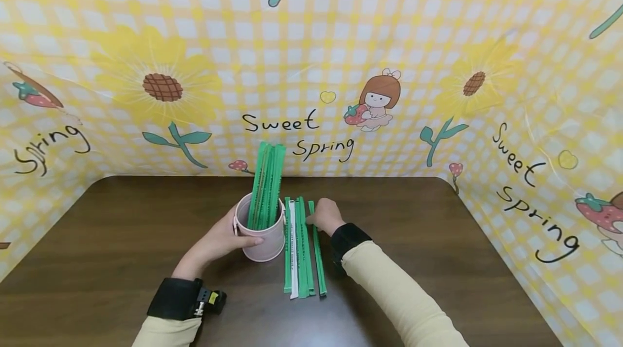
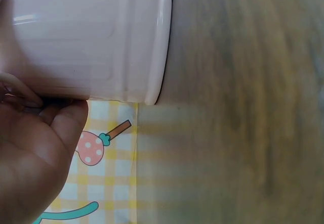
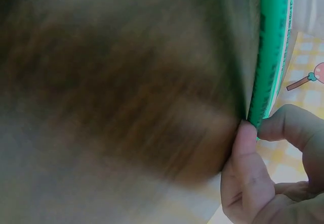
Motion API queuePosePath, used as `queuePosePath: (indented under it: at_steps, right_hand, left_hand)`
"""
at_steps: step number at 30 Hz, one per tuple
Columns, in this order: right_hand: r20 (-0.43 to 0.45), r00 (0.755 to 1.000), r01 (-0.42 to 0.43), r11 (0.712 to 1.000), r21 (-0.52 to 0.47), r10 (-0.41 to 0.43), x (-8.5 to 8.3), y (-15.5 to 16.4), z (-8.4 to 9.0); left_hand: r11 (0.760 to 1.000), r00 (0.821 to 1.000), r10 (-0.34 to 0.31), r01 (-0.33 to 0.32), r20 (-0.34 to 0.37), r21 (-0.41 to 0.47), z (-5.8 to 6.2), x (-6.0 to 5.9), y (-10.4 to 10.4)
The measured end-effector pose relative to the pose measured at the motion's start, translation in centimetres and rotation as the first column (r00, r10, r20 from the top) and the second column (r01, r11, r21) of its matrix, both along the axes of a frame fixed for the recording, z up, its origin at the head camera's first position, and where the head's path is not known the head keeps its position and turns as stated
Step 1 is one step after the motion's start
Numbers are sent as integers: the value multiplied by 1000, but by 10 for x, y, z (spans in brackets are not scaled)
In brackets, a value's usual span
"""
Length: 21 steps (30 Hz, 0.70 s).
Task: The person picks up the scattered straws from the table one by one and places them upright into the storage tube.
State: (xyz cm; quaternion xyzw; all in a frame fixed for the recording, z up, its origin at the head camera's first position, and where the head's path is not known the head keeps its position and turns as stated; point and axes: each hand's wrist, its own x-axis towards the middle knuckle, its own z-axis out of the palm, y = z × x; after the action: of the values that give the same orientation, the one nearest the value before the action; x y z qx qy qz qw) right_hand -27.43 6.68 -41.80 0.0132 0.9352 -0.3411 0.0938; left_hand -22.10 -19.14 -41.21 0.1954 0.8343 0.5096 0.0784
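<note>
My left hand (image 1: 223, 236) holds a pale pink bucket (image 1: 267, 247) by its left side, the thumb across the front and the fingers round the back. A bundle of green wrapped straws (image 1: 267, 185) stands in the bucket, leaning slightly right, with the lower ends hidden. My right hand (image 1: 327, 216) pinches the upper end of one green wrapped straw (image 1: 319, 260) between thumb and index finger; the right wrist view shows this pinch on the straw (image 3: 268, 57). Between bucket and right hand lie several green straws (image 1: 305, 260) and one white straw (image 1: 293, 255), side by side.
The brown wooden table (image 1: 413, 271) carries these things. A yellow checked cloth (image 1: 311, 55) with printed flowers and lettering walls its back and sides. Black bands with small cameras (image 1: 212, 300) sit on the wrists.
</note>
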Motion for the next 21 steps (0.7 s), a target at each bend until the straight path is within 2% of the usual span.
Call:
queuePosePath:
  at_steps: [6, 10, 13, 16, 19, 21]
  right_hand:
    - [23, 1000, -4, 1000, 18, 4, -1, 0, 4]
    - [34, 999, -22, 1000, -20, 23, -3, 2, 6]
    - [46, 998, -46, 998, -48, 49, -4, 7, 5]
    - [48, 997, -54, 992, -115, 60, -4, 15, 7]
    - [30, 999, -34, 984, -177, 40, -6, 21, 24]
    - [-13, 999, -35, 976, -215, 33, -8, 24, 45]
  left_hand:
    - [1000, 1000, -15, 16, -21, 26, -1, 0, 0]
    - [1000, 999, -17, 17, -30, 11, 2, -2, -2]
    - [1000, 1000, -12, 12, -20, 5, 0, -1, -3]
    - [1000, 1000, -11, 11, -10, 13, -3, 0, -2]
    - [1000, 1000, -15, 15, -12, 23, -4, -1, -1]
    - [1000, 1000, -19, 19, -17, 23, -2, -2, -1]
